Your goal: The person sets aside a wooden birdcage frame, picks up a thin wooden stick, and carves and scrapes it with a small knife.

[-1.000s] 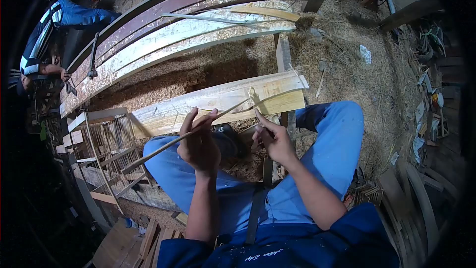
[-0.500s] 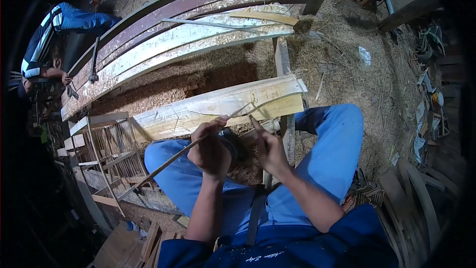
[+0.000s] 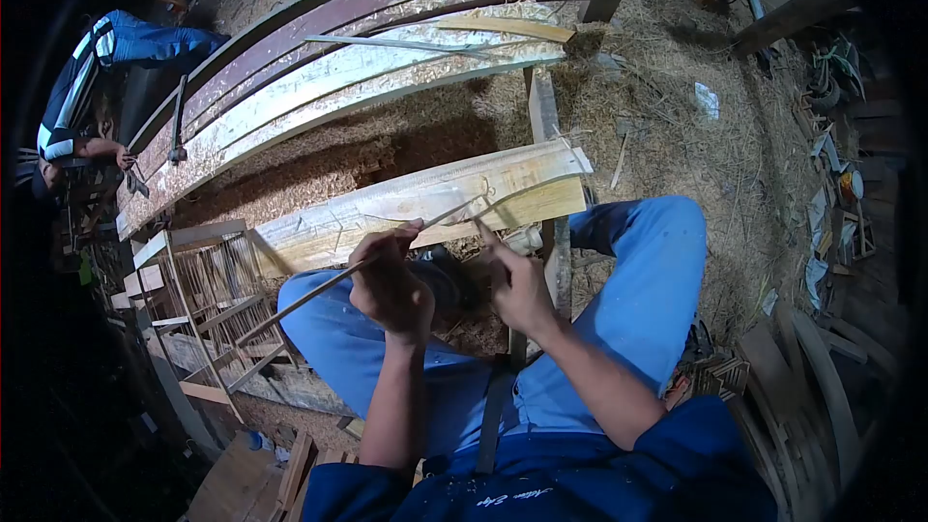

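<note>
A floor strewn with shavings [image 3: 667,150] spreads around you, dim at its edges. Nearest, your legs in blue trousers [image 3: 633,275] are parted beneath your work. Your left hand [image 3: 390,282] is closed on a long, thin stick [image 3: 311,298], which slants from beside your left thigh up to the low surface [image 3: 333,224] in front of you, its far end over the pale wood there. Your right hand [image 3: 522,288] is partly curled, a finger stretched toward that end; whether it pinches a small tool, you cannot tell from this angle. With the stick this slender and held only by your left hand, a sideways push at the tip could make it bend, roll or slip, and if there is an edge in your right hand, that slip could carry it toward your left fingers. The near end lies close to the slatted frame [image 3: 203,235] at your left, so a wide swing could snag it on the rods. Farther off, a large slatted bench [image 3: 309,101] bears loose strips and a hammer-like tool [image 3: 180,116]; beyond its left end, a co-worker [image 3: 72,101] bends low.
</note>
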A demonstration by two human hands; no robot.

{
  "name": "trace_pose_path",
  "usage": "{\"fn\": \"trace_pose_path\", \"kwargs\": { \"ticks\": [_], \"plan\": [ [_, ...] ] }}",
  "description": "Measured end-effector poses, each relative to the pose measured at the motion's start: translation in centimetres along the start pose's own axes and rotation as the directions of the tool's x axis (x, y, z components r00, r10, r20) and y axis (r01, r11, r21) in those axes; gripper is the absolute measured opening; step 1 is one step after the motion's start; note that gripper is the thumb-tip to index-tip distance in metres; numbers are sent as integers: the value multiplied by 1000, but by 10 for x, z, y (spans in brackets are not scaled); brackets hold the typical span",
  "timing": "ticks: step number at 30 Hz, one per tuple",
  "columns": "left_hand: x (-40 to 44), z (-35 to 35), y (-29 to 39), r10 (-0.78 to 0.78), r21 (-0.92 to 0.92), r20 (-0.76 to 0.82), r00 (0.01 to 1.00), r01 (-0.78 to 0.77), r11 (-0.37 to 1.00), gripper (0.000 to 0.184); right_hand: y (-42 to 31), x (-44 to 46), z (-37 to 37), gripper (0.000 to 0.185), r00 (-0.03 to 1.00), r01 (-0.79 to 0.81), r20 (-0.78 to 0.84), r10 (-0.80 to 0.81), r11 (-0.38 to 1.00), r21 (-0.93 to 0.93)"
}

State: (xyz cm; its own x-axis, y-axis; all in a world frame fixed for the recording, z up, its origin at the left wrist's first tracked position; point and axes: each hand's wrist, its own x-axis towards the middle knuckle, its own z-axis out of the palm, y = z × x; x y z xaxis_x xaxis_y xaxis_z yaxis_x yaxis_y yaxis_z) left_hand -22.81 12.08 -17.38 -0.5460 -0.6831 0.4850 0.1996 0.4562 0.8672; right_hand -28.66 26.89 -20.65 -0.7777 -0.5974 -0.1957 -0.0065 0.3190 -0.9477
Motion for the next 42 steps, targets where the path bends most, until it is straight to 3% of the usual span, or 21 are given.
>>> {"fn": "trace_pose_path", "kwargs": {
  "ticks": [3, 5, 7, 9, 11, 14, 16, 17, 19, 21, 23, 25, 27, 30, 33, 35, 36, 37, 38, 41, 42],
  "plan": [
    [0, 3, -3, 3, -45, 22, 1000, -2, 999, 38, 5, -2, -3, 48, 989, 146, -12, -146, 989, -38],
    [0, 0, -2, 30, -80, 38, 999, -27, 996, 41, 5, 4, -11, 49, 989, -126, 76, 127, 992, -23],
    [1, 0, 0, 8, 11, 35, 999, -9, 1000, 41, 3, -3, 0, 44, 998, -66, 15, 66, 998, -9],
    [3, 4, -1, 1, 31, 47, 999, -3, 1000, 40, -3, -5, 1, 43, 993, 111, -27, -113, 991, -69],
    [-3, -2, 3, -29, 71, 64, 998, 25, 997, 39, 15, 4, -7, 46, 998, -61, 11, 61, 998, -16],
    [-1, 1, 2, -50, 9, 24, 998, 50, 999, 37, 3, -3, 6, 43, 998, 0, -69, 0, 1000, -3],
    [1, 7, 0, -65, -78, 9, 998, 66, 995, 36, -8, -4, 5, 42, 984, 155, -79, -158, 987, -34],
    [-2, 5, 2, -82, -112, 2, 997, 81, 990, 36, -4, -5, 3, 42, 986, 148, -76, -150, 988, -31],
    [-1, 0, 1, -59, -100, 11, 998, 59, 993, 38, 12, 4, -2, 43, 994, -102, 28, 105, 992, -79],
    [-2, 3, 2, -42, -94, 10, 999, 42, 995, 39, 9, -1, 7, 46, 999, -46, 4, 47, 993, -111],
    [1, 8, 1, -1, -31, -29, 1000, 1, 1000, 13, -11, -2, 4, 36, 968, 224, -103, -229, 973, -63],
    [-5, 3, 4, -34, 14, -19, 999, 35, 999, 12, 13, 7, -1, 23, 998, -65, -29, 62, 992, -112],
    [1, 7, 1, -34, 33, -24, 999, 34, 999, 12, 10, 4, 10, 29, 995, -6, -95, 1, 999, -46],
    [0, 8, 1, -61, -43, -45, 997, 59, 997, 12, 12, 8, -1, 25, 1000, -16, 15, 18, 992, -122],
    [3, 7, 3, -53, 58, -37, 998, 55, 997, 13, 17, 12, 0, 20, 997, 44, -48, -57, 971, -237],
    [5, 5, 7, -58, 86, -24, 998, 60, 994, 13, -9, 2, -6, 28, 993, -13, 112, 32, 986, -164],
    [6, 6, 5, -58, 110, -14, 998, 59, 992, 14, -18, -2, 0, 39, 989, 144, -9, -146, 985, -93],
    [4, 6, 4, -65, 115, -13, 998, 66, 991, 14, -3, 0, 2, 39, 990, 138, -4, -139, 986, -90],
    [1, 5, 5, -44, 117, -4, 999, 45, 992, 14, 22, 2, 7, 44, 999, 16, 40, -9, 982, -186],
    [4, 7, 1, -6, 79, -8, 1000, 7, 997, 15, -4, 3, 10, 46, 999, -39, -16, 36, 953, -301],
    [4, 7, 1, -17, 51, -9, 1000, 17, 999, 15, -10, 0, 11, 37, 988, 111, -87, -128, 978, -176]
  ]
}}
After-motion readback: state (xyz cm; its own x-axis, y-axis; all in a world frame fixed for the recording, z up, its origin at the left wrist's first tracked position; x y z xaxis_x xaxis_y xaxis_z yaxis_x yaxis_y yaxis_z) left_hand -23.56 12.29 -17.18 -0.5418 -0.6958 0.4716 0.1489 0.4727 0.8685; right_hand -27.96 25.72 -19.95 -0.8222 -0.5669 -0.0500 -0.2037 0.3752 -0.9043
